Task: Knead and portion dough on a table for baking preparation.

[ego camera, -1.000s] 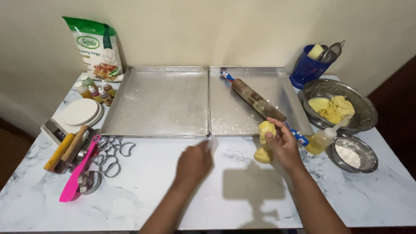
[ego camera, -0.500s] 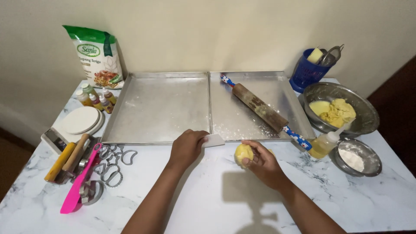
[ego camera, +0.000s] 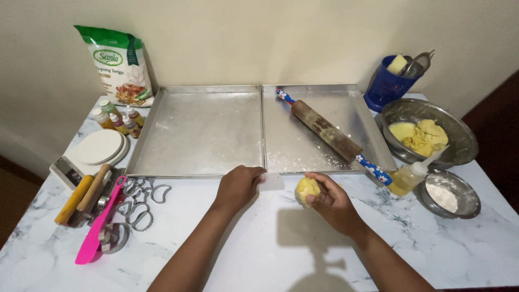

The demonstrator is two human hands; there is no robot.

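Head view: I look down on a marble surface (ego camera: pixel 259 254) with both of my hands at the near edge of two metal trays.
Step in hand: as I judge it, a portion of dough is being shaped before it goes down to be flattened.
Right hand (ego camera: pixel 330 201): fingers curled and clamped round a yellow dough ball (ego camera: pixel 306 189), which is held just above the surface, close in front of the right tray (ego camera: pixel 373 116).
Left hand (ego camera: pixel 238 186): lies knuckles up, fingers bent down onto a pale scraper (ego camera: pixel 272 182) that rests on the surface at the seam of the trays; I cannot tell whether it grips the scraper or only presses on it.
Next move calls for: I reckon a steady set-down of the ball on a floured spot, and a free hand for the rolling pin (ego camera: pixel 327 131), which lies slantwise in the right tray, well within reach.
Left tray (ego camera: pixel 200 130): bare metal with a faint dusting.
Supplies: more dough sits in a steel bowl (ego camera: pixel 459 143) at the right; a small flour bowl (ego camera: pixel 470 203) and an oil bottle (ego camera: pixel 408 177) stand near it.
Tools at left: metal cutters (ego camera: pixel 141 203), a pink spatula (ego camera: pixel 97 230), small colour bottles (ego camera: pixel 116 120) and a flour bag (ego camera: pixel 121 66).
Hidden: my left palm covers most of the scraper, and my right fingers cover the far side of the ball.
Hard to make out: the contents of the blue cup (ego camera: pixel 388 86) are crowded, and the scale (ego camera: pixel 70 173) is partly covered.
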